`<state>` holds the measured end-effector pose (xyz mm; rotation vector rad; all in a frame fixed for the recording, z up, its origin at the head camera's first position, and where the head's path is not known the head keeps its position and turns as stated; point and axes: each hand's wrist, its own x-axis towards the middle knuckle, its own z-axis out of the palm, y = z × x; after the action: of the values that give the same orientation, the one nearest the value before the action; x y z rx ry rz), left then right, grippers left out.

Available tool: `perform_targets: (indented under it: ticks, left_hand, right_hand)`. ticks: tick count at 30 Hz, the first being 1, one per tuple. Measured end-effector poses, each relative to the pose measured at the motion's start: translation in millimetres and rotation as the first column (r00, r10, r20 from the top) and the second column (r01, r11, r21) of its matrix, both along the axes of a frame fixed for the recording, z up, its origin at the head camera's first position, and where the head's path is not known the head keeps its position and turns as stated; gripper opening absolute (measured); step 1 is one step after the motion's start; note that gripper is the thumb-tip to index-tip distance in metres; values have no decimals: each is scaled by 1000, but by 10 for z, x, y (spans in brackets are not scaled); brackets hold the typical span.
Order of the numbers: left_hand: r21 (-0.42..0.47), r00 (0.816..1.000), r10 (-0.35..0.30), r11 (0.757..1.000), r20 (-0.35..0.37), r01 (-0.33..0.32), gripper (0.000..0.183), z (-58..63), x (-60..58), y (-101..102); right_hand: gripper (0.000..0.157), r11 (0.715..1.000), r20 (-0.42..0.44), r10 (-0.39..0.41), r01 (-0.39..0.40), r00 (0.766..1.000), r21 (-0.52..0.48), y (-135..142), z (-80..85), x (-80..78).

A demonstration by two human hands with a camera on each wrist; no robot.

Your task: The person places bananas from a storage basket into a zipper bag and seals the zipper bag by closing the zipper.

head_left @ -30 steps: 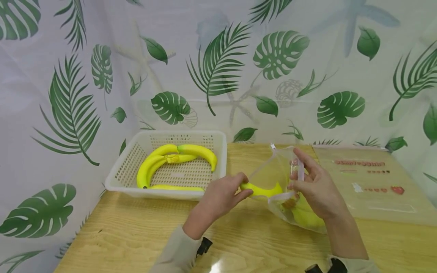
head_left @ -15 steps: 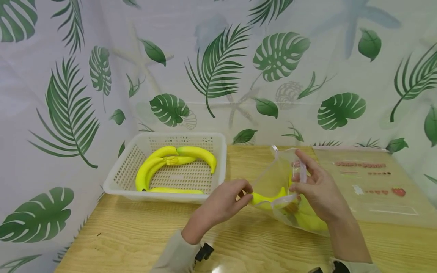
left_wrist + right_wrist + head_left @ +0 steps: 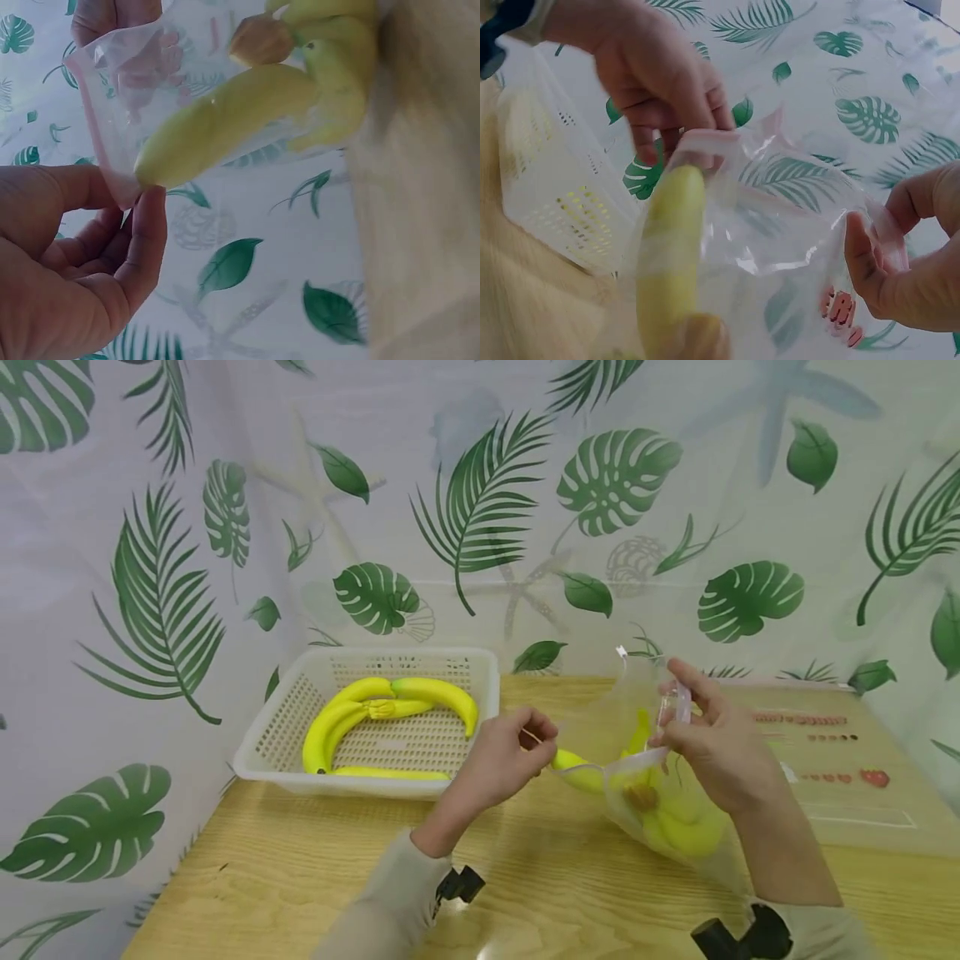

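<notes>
A clear zip bag (image 3: 772, 247) is held up by its rim between both hands. My left hand (image 3: 506, 760) pinches the rim at one corner, thumb against finger. On the opposite side, my right hand (image 3: 723, 760) grips the rim, holding the mouth apart. One banana (image 3: 225, 124) lies slantwise inside, its tip right by the left fingertips in the left wrist view. Deeper in the bag are more bananas (image 3: 686, 831) and a brown piece (image 3: 261, 40); the bag's film blurs them.
A white perforated basket (image 3: 360, 787) with several bananas (image 3: 442, 693) stands left of the hands. Another clear bag (image 3: 847, 818), printed with red hearts, lies flat at the right. A leaf-patterned sheet (image 3: 525, 460) rises behind the wooden table (image 3: 300, 877).
The left hand has left the banana's end and now pinches the bag's rim. The banana has slid further into the bag. The right hand and the bag have risen slightly.
</notes>
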<state>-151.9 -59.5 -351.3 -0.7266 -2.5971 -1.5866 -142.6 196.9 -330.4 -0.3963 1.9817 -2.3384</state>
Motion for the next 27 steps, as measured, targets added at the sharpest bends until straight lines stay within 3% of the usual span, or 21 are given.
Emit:
perform_targets:
  ticks: [3, 7, 9, 12, 15, 19, 23, 27]
  left_hand:
    - [-19, 1000, 0, 1000, -22, 0, 12, 214, -99, 3]
    - [-163, 998, -44, 986, -35, 38, 17, 499, -184, 13]
    - [-260, 996, -85, 963, -31, 74, 20, 616, -190, 52]
    - [-394, 986, -162, 909, -33, 136, 26, 739, -175, 152]
    - [-444, 976, -204, 883, -69, 153, 27, 839, -201, 241]
    - [-408, 966, -180, 909, -185, 91, 24, 1001, -254, 277]
    - [-374, 937, -160, 927, -309, 35, 24, 1132, -284, 279]
    - [-345, 919, -131, 939, -371, -5, 26, 1173, -316, 278]
  right_hand:
    - [89, 993, 20, -67, 64, 998, 102, 29, 155, 7]
    - [89, 980, 21, -109, 104, 994, 171, 69, 277, 29]
    - [89, 979, 13, -111, 107, 994, 174, 88, 310, 34]
    - [90, 974, 2, -126, 124, 992, 190, 108, 348, 52]
    - [92, 985, 16, -137, 135, 990, 104, 108, 361, 70]
    - [90, 986, 1, -170, 170, 986, 3, 114, 393, 117]
    - [86, 972, -19, -233, 233, 972, 10, 127, 444, 181]
    - [81, 967, -31, -249, 251, 968, 40, 113, 461, 254]
